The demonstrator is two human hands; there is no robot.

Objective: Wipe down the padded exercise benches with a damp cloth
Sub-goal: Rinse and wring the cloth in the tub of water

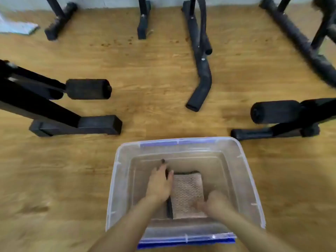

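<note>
A folded beige-brown cloth [188, 193] with a dark underside lies at the bottom of a clear plastic bin [243, 160] with blue handles, on the wooden floor. My left hand [159, 184] rests on the cloth's left edge, fingers spread and pointing away. The near right corner of the cloth is under my right hand [216, 202], whose fingers curl around it. Black exercise benches stand at the left [36, 99] and at the right [300, 113], each with a foam roller pad.
Black frame legs and foam-covered bars [201, 70] lie and stand on the wooden floor beyond the bin. A pale sheet [16, 26] lies at the far left by the wall. Open floor surrounds the bin on both sides.
</note>
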